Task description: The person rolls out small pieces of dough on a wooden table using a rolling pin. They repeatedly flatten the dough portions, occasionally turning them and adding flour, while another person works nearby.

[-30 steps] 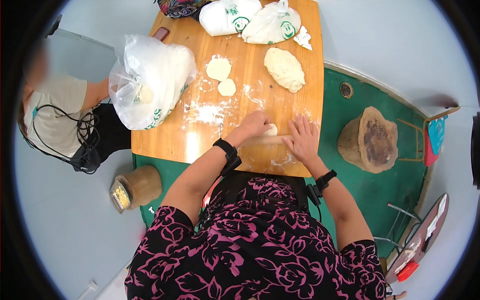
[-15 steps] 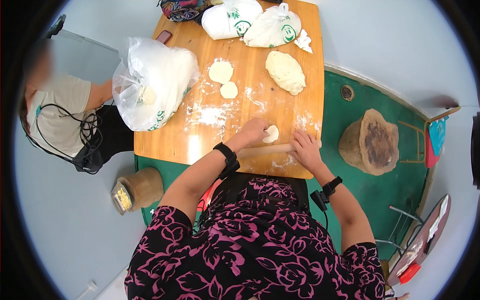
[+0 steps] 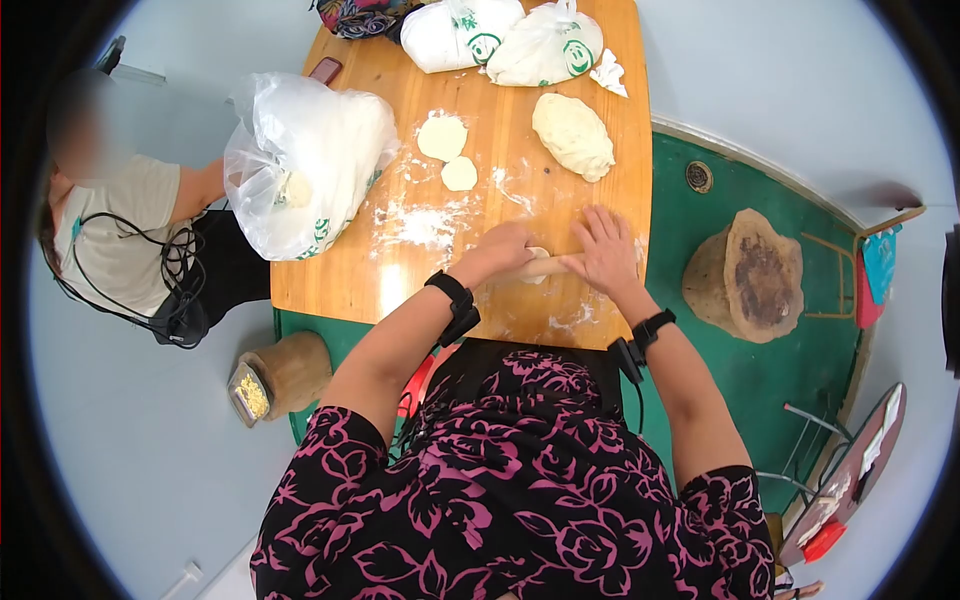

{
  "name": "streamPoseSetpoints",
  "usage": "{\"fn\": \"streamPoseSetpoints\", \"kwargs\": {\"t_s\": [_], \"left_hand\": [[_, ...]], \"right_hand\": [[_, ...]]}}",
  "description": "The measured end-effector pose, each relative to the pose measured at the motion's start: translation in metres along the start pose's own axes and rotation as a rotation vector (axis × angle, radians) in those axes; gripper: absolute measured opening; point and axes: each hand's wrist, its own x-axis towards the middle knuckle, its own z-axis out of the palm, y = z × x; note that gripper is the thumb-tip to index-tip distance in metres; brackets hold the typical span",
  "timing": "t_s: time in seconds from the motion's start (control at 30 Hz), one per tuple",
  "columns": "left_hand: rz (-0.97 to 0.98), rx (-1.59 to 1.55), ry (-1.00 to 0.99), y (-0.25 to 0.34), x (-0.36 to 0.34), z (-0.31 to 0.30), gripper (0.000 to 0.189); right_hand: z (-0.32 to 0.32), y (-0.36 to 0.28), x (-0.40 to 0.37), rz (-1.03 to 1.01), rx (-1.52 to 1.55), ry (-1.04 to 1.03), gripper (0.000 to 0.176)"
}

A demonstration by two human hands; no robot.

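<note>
A wooden rolling pin point(image 3: 545, 267) lies across a small dough piece point(image 3: 536, 278) near the table's front edge. My left hand point(image 3: 503, 250) is closed at the pin's left end, beside the dough. My right hand point(image 3: 606, 252) lies on the pin's right part with its fingers stretched out and slightly blurred. Two flat dough rounds, a larger one point(image 3: 442, 137) and a smaller one point(image 3: 459, 174), lie farther back among scattered flour. A big lump of dough point(image 3: 573, 137) rests at the table's back right.
On the wooden table point(image 3: 400, 90) stand a large plastic bag point(image 3: 310, 165), two white bags point(image 3: 462, 36) point(image 3: 545, 45), and a phone point(image 3: 326, 70). Another person point(image 3: 130, 220) is at the left. Stump stools point(image 3: 745, 275) point(image 3: 290, 372) stand on both sides.
The rolling pin has moved forward onto the small dough piece. My right hand has gone forward with it, its fingers now straighter, and my left hand has shifted slightly.
</note>
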Motion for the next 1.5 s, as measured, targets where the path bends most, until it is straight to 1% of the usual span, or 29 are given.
{"fn": "streamPoseSetpoints", "kwargs": {"t_s": [0.03,0.07,0.13,0.17,0.2,0.23,0.27,0.33,0.43,0.5,0.53,0.63,0.7,0.83,0.9,0.97,1.03,1.1,1.13,1.17,1.23,1.27,1.37,1.47,1.5], "left_hand": [[-0.001,-0.032,0.071,-0.003,0.002,0.004,0.018],[-0.004,-0.082,0.087,-0.006,0.004,0.007,0.017],[-0.019,-0.179,0.130,-0.015,0.001,0.007,0.015],[-0.011,-0.155,0.100,-0.013,-0.004,0.001,0.016],[-0.015,-0.132,0.080,-0.008,-0.009,-0.002,0.016],[0.000,-0.122,0.105,-0.016,-0.005,0.007,0.016],[0.015,-0.108,0.127,-0.027,0.002,0.022,0.017],[0.015,-0.060,0.229,-0.033,0.007,0.038,0.018],[-0.056,-0.144,0.215,-0.016,0.002,0.024,0.019],[-0.050,-0.206,0.248,-0.010,-0.003,0.019,0.019],[-0.043,-0.234,0.264,-0.010,-0.004,0.014,0.019],[-0.014,-0.145,0.212,-0.012,-0.009,0.013,0.017],[-0.041,-0.201,0.203,-0.012,-0.009,0.018,0.018],[-0.104,-0.179,0.123,-0.005,-0.003,0.010,0.020],[-0.061,-0.205,0.173,0.001,-0.006,0.006,0.019],[-0.040,-0.211,0.222,-0.004,-0.003,0.008,0.018],[-0.042,-0.216,0.248,-0.019,0.006,0.024,0.017],[0.051,-0.250,0.297,-0.034,0.009,0.034,0.017],[0.056,-0.250,0.245,-0.034,0.007,0.027,0.017],[0.063,-0.249,0.197,-0.031,0.002,0.020,0.017],[0.011,-0.485,0.038,-0.033,0.001,0.018,0.015],[-0.022,-0.594,-0.036,-0.034,0.003,0.016,0.014],[-0.005,-0.661,-0.208,-0.026,-0.004,0.001,0.012],[0.116,-0.325,-0.339,-0.025,0.007,-0.008,0.013],[0.135,-0.250,-0.308,-0.022,0.011,-0.011,0.015]], "right_hand": [[0.003,0.001,0.007,0.032,-0.017,0.000,0.054],[0.005,0.003,0.013,0.062,-0.036,0.003,0.055],[0.007,0.006,-0.001,0.001,0.004,0.025,0.056],[0.007,0.005,-0.006,-0.049,0.032,0.046,0.056],[0.004,0.000,-0.015,-0.037,0.022,-0.021,0.056],[0.000,-0.004,-0.025,-0.031,0.012,-0.082,0.057],[-0.001,-0.005,-0.033,-0.038,0.013,-0.081,0.058],[0.005,-0.003,-0.015,-0.029,0.001,-0.061,0.059],[0.006,0.002,0.011,0.021,-0.044,-0.044,0.059],[0.004,0.007,0.028,0.059,-0.055,-0.051,0.060],[0.005,0.008,0.026,0.046,-0.046,-0.060,0.060],[0.004,0.000,-0.006,0.017,-0.018,-0.096,0.059],[-0.007,-0.011,-0.028,0.018,-0.008,-0.127,0.059],[0.002,-0.005,-0.006,0.059,-0.032,-0.054,0.057],[0.008,0.004,0.019,0.086,-0.040,-0.016,0.056],[0.014,0.010,0.025,0.045,-0.027,-0.004,0.056],[0.007,0.009,0.016,-0.005,0.015,-0.020,0.056],[-0.004,0.002,-0.007,-0.070,0.086,-0.068,0.056],[-0.005,0.001,-0.020,-0.105,0.129,-0.012,0.049],[-0.002,0.000,-0.036,-0.096,0.136,-0.028,0.046],[0.003,0.003,-0.052,-0.092,0.136,-0.030,0.042],[0.003,0.002,-0.057,-0.082,0.164,0.000,0.037],[-0.007,-0.001,-0.058,-0.106,0.183,0.007,0.036],[-0.017,-0.005,-0.051,-0.078,0.193,-0.004,0.035],[-0.013,-0.003,-0.050,-0.073,0.191,-0.014,0.035]]}}
